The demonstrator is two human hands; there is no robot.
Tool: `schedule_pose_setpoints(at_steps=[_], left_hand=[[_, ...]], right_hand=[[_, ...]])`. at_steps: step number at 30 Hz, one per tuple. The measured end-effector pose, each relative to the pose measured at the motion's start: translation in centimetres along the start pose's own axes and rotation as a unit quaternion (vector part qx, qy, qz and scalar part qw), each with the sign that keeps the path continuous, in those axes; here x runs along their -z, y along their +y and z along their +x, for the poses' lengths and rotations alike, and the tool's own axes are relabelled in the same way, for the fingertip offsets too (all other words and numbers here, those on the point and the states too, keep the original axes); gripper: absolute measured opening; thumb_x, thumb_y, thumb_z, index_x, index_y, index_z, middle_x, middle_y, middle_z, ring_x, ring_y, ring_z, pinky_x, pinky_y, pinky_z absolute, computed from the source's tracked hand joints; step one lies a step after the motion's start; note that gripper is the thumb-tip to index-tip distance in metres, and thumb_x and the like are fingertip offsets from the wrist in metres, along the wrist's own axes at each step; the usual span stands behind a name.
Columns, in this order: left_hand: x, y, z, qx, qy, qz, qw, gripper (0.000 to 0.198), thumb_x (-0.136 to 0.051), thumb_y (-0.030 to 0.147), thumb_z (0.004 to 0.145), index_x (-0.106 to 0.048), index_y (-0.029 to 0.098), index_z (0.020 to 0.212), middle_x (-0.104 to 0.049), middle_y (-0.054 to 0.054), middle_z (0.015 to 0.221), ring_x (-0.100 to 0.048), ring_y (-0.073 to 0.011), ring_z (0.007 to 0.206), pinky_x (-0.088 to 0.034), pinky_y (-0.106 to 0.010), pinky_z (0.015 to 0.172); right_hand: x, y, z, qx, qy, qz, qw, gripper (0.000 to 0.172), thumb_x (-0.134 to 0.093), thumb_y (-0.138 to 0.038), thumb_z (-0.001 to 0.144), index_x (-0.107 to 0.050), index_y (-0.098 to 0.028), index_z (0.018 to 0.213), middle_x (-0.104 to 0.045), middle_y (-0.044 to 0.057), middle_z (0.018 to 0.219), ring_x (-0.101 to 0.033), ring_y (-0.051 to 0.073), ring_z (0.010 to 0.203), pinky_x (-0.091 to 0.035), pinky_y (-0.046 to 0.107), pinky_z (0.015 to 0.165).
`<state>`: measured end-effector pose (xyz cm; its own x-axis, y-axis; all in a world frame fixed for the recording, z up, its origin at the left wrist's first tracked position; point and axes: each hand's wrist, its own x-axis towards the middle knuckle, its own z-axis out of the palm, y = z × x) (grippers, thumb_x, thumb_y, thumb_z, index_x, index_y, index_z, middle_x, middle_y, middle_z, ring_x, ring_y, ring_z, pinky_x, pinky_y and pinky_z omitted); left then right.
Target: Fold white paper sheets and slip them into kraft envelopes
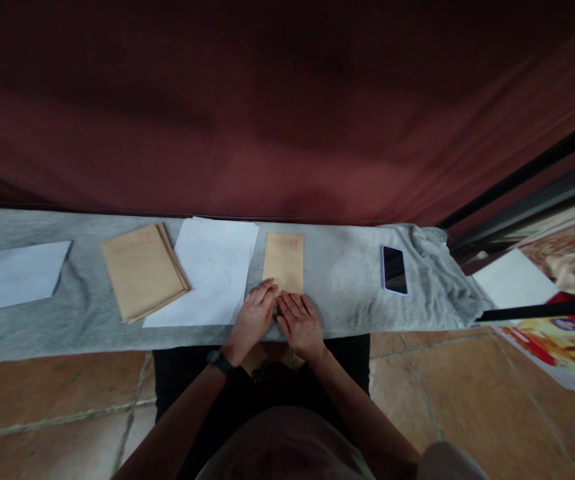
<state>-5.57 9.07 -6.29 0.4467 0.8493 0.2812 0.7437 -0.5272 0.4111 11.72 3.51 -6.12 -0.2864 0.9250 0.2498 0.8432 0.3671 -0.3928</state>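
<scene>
A brown paper envelope (283, 257) with a small red mark near its top lies upright on the grey cloth in front of me. My left hand (256, 313) rests on its lower left edge, fingers stretched out. On the lower right part lies my right hand (301, 325), its fingers flat and close together. Both hands meet near the middle of the envelope's lower end and hide that end. A dark watch (219, 362) is on my left wrist.
Left of my hands, a stack of brown envelopes (142, 273) partly covers white paper sheets (217, 267). More white paper (17, 277) lies farther left. A phone (394, 270) sits to the right. A dark red curtain (287, 153) hangs behind the cloth-covered surface (342, 267).
</scene>
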Motion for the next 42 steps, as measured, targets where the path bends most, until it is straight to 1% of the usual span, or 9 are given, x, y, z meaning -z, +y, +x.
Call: schedule_pose_setpoints(at_steps=[6,11,17,24,27,31,36,40,42], left_hand=[[-0.1,-0.1,-0.1,-0.003,0.003,0.0,1.0,0.043,-0.042,0.012,0.099,-0.058,0.018,0.139,-0.057,-0.016,0.151,-0.053,-0.0297,0.142,-0.05,-0.051,0.114],[-0.2,0.0,-0.1,0.008,0.015,-0.002,1.0,0.044,-0.043,0.015,0.099,-0.058,0.02,0.14,-0.056,-0.015,0.151,-0.054,-0.0299,0.141,-0.05,-0.051,0.114],[-0.2,0.4,0.0,0.041,0.045,0.013,0.998,0.039,-0.043,0.024,0.102,-0.057,0.02,0.138,-0.057,-0.016,0.149,-0.058,-0.032,0.135,-0.051,-0.052,0.111],[0.0,0.8,0.1,0.06,0.035,0.033,0.997,0.041,-0.043,0.025,0.101,-0.056,0.017,0.139,-0.056,-0.019,0.149,-0.059,-0.0348,0.134,-0.051,-0.054,0.109],[-0.2,0.7,0.0,0.061,0.037,0.022,0.997,0.042,-0.044,0.025,0.101,-0.056,0.017,0.14,-0.057,-0.019,0.148,-0.058,-0.0348,0.135,-0.05,-0.054,0.11],[-0.8,0.4,0.1,0.066,0.068,-0.02,0.995,0.04,-0.043,0.021,0.1,-0.055,0.019,0.138,-0.058,-0.017,0.147,-0.057,-0.0314,0.137,-0.05,-0.053,0.113],[-0.9,0.8,0.5,0.1,0.092,-0.102,0.985,0.042,-0.05,0.016,0.094,-0.057,0.019,0.135,-0.056,-0.015,0.147,-0.054,-0.0282,0.139,-0.047,-0.05,0.119],[-0.8,1.4,0.9,0.15,0.116,-0.179,0.965,0.043,-0.059,0.018,0.09,-0.06,0.019,0.133,-0.055,-0.015,0.144,-0.052,-0.0286,0.141,-0.042,-0.05,0.122],[-1.0,1.3,1.3,0.188,0.13,-0.226,0.947,0.042,-0.064,0.02,0.087,-0.062,0.02,0.129,-0.055,-0.014,0.143,-0.053,-0.0285,0.138,-0.044,-0.05,0.119]], right_hand=[[-0.4,-0.4,-0.6,-0.035,0.028,-0.007,0.999,0.048,-0.048,-0.032,0.108,-0.051,-0.019,0.154,-0.053,0.011,0.157,-0.049,0.029,0.147,-0.032,0.054,0.127],[-0.4,-0.6,-0.9,-0.054,0.037,-0.01,0.998,0.05,-0.049,-0.032,0.107,-0.05,-0.018,0.155,-0.053,0.013,0.157,-0.049,0.031,0.148,-0.032,0.056,0.126],[-0.6,-0.3,-1.0,-0.041,0.053,-0.004,0.998,0.051,-0.05,-0.032,0.107,-0.047,-0.022,0.156,-0.055,0.011,0.156,-0.048,0.03,0.148,-0.031,0.055,0.127],[-0.4,0.0,-1.0,-0.024,0.038,-0.023,0.999,0.049,-0.054,-0.034,0.106,-0.05,-0.029,0.155,-0.049,0.009,0.161,-0.046,0.03,0.149,-0.031,0.056,0.126],[-0.2,-0.2,-0.9,-0.027,0.03,-0.023,0.999,0.049,-0.054,-0.034,0.106,-0.05,-0.028,0.154,-0.049,0.01,0.161,-0.046,0.031,0.149,-0.032,0.057,0.125],[0.0,-0.4,-0.7,-0.032,0.02,-0.025,0.999,0.05,-0.052,-0.033,0.106,-0.05,-0.023,0.155,-0.049,0.011,0.161,-0.044,0.032,0.15,-0.03,0.056,0.126],[0.0,-0.4,-0.7,-0.035,0.017,-0.049,0.998,0.05,-0.05,-0.032,0.106,-0.05,-0.022,0.155,-0.049,0.009,0.161,-0.045,0.03,0.149,-0.028,0.052,0.127],[-0.1,-0.4,-0.7,-0.036,0.008,-0.071,0.997,0.052,-0.051,-0.034,0.106,-0.048,-0.022,0.156,-0.049,0.008,0.161,-0.045,0.028,0.149,-0.027,0.05,0.127],[-0.1,-0.4,-0.6,-0.034,0.005,-0.077,0.996,0.052,-0.051,-0.034,0.106,-0.048,-0.022,0.156,-0.049,0.008,0.161,-0.045,0.028,0.149,-0.027,0.05,0.127]])
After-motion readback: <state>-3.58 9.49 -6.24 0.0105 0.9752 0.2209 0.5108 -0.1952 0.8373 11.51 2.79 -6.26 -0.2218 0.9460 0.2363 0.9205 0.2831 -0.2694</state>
